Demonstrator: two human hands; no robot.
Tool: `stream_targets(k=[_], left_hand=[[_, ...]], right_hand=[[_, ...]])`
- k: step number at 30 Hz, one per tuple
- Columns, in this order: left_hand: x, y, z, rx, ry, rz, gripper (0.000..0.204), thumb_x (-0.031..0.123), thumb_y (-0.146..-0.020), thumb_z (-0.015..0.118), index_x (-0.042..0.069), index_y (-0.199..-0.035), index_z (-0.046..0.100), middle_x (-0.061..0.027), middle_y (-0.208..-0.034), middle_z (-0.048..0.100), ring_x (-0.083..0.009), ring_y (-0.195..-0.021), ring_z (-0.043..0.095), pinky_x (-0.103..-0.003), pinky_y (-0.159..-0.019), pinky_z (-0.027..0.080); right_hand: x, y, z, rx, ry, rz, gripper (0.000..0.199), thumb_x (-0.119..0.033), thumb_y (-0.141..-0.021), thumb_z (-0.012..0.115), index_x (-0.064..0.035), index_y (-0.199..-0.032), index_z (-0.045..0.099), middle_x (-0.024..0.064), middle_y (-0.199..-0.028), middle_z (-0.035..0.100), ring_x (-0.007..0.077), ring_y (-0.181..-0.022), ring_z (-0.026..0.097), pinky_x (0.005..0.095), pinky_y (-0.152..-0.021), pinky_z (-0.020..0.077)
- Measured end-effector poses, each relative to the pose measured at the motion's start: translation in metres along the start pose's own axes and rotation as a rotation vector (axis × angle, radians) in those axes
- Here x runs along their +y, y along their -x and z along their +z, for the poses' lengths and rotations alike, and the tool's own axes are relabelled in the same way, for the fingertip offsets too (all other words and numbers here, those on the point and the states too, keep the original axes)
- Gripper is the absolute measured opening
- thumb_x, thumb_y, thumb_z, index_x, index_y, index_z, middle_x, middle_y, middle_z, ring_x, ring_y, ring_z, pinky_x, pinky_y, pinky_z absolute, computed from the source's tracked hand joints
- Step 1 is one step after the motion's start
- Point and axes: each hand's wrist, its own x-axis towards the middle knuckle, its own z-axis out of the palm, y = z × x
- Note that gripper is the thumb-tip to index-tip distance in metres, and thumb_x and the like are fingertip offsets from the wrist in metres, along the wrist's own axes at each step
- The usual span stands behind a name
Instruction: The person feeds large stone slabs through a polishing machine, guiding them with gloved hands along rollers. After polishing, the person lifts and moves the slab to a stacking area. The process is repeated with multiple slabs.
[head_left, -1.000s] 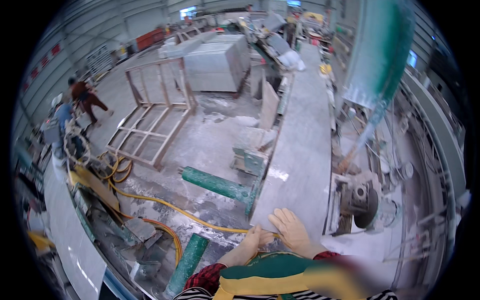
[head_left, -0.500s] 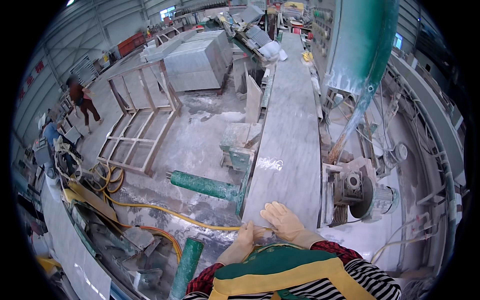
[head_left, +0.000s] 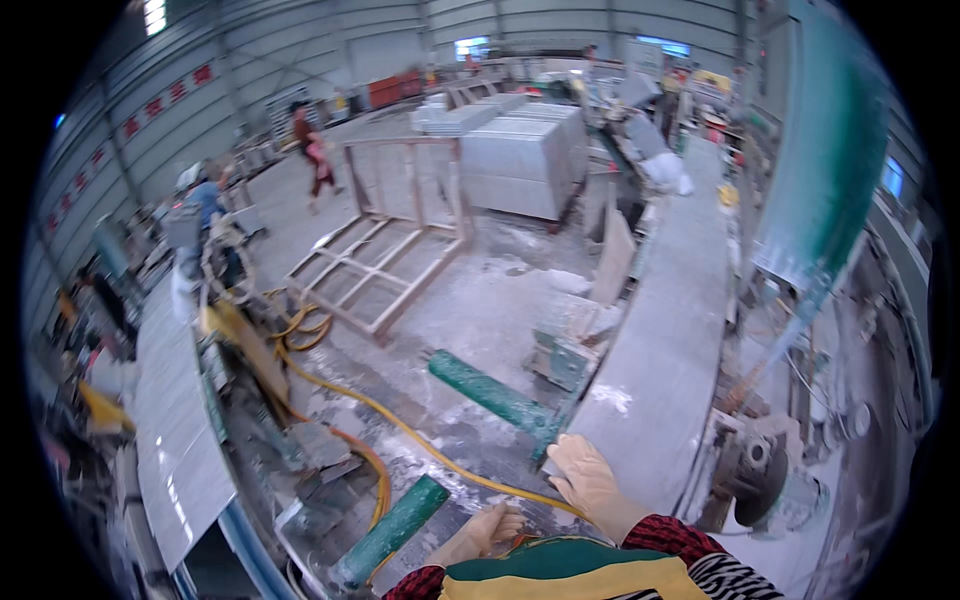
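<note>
A long grey stone slab [head_left: 660, 340] runs away from me on the right, lying on a machine bed. My right hand [head_left: 588, 482], in a pale glove, lies over the slab's near left corner with its fingers wrapped on the edge. My left hand [head_left: 488, 530], also gloved, hangs lower and to the left, off the slab, above the wet floor and close to a yellow hose [head_left: 400, 425]. It holds nothing. My striped sleeves and a green and yellow garment fill the bottom edge.
Two green rollers [head_left: 490, 392] [head_left: 390, 530] stick out left of the slab. A round motor [head_left: 765, 480] sits to its right under a green column [head_left: 825, 180]. A wooden frame [head_left: 385, 270], stone blocks [head_left: 520, 160], another slab [head_left: 175, 420] and two people [head_left: 315, 155] [head_left: 205, 200] lie farther off.
My left hand has come off the slab's near end and dropped down to the left. My right hand stays on the slab. My view has lifted toward the hall.
</note>
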Motion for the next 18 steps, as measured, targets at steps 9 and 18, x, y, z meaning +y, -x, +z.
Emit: stream_targets(k=[9,18], left_hand=[[-0.036,0.015,-0.021,0.068,0.049,0.037,0.047,0.041,-0.116,0.048,0.001,-0.135,0.063,-0.0120,-0.124,0.075,-0.0184,-0.103,0.071,-0.032,-0.091,0.061],[-0.031,0.024,-0.026,0.101,0.008,-0.011,0.042,0.039,-0.115,0.050,0.004,-0.131,0.064,-0.0111,-0.119,0.076,-0.0179,-0.095,0.073,-0.032,-0.086,0.062]], right_hand=[[0.000,-0.019,0.006,0.054,0.037,-0.046,0.027,-0.015,-0.085,0.069,-0.0072,-0.110,0.061,0.0156,-0.114,0.058,0.0370,-0.106,0.055,0.0479,-0.097,0.0482],[0.005,-0.015,-0.008,0.007,-0.033,-0.039,0.029,-0.010,-0.086,0.065,-0.0034,-0.115,0.063,0.0174,-0.113,0.057,0.0393,-0.105,0.055,0.0484,-0.095,0.0479]])
